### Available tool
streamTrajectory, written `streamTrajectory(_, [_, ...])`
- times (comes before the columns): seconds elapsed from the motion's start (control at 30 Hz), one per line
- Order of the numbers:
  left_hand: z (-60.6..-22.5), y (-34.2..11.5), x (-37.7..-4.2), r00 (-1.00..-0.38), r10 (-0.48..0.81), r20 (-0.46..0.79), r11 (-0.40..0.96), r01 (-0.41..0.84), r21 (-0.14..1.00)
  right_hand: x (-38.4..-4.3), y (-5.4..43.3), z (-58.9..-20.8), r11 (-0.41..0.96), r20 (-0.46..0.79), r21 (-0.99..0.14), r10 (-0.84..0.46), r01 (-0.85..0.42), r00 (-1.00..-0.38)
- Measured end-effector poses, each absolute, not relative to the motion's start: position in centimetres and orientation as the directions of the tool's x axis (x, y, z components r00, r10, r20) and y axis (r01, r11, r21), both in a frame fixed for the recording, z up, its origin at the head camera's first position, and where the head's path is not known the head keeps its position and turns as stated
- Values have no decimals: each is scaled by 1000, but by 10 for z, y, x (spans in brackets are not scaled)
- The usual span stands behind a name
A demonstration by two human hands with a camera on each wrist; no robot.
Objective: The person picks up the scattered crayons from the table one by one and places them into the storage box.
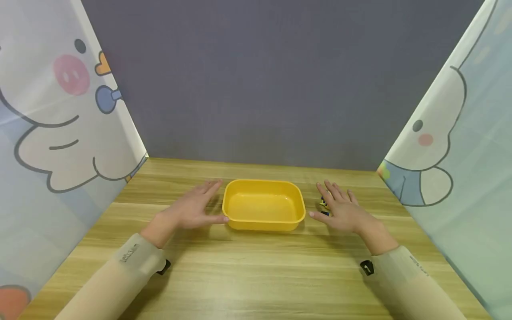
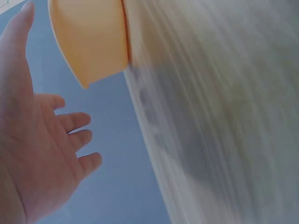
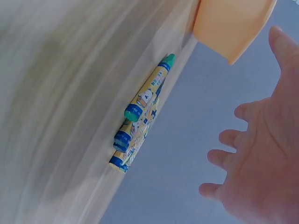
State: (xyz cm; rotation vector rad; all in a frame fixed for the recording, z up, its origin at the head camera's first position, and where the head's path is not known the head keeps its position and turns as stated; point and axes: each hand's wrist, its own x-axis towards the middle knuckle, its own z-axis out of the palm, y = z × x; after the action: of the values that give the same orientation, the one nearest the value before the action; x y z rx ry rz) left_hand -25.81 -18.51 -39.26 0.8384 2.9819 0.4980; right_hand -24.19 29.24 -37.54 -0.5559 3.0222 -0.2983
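Note:
A yellow plastic tray [image 1: 264, 226] with rounded corners sits on the table between the two hands. My left hand [image 1: 193, 208] is held palm inward at its left side, fingers spread and thumb tip right at the rim; the left wrist view shows the palm [image 2: 39, 149] with nothing in it. On the other side my right hand [image 1: 343, 210] hovers with spread fingers, holding nothing. Beneath it lie several crayons in yellow and blue wrappers, mostly hidden from above. The right wrist view shows a green crayon [image 3: 148, 91] in front and blue-ended ones [image 3: 123, 138] behind it.
The wooden tabletop [image 1: 240, 275] ends at a grey back wall [image 1: 264, 89]. Cartoon-printed curtains stand along the left side [image 1: 60, 146] and the right side [image 1: 472, 178].

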Motion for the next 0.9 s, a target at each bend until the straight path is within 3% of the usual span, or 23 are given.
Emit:
streamTrajectory(0.37, [-400, -172, -278, -854, 515, -72, 747, 406, 526, -242, 302, -376, 918, -2, -221, -338, -329, -941])
streamTrajectory(0.6, [-400, -165, -287, -847, 510, -148, 763, 366, 533, -241, 310, -373, 921, 14, -225, -323, -318, -946])
streamTrajectory(0.9, [-403, -165, -287, -849, 504, -155, 755, 346, 557, -247, 338, -372, 915, 66, -277, -285, -292, -956])
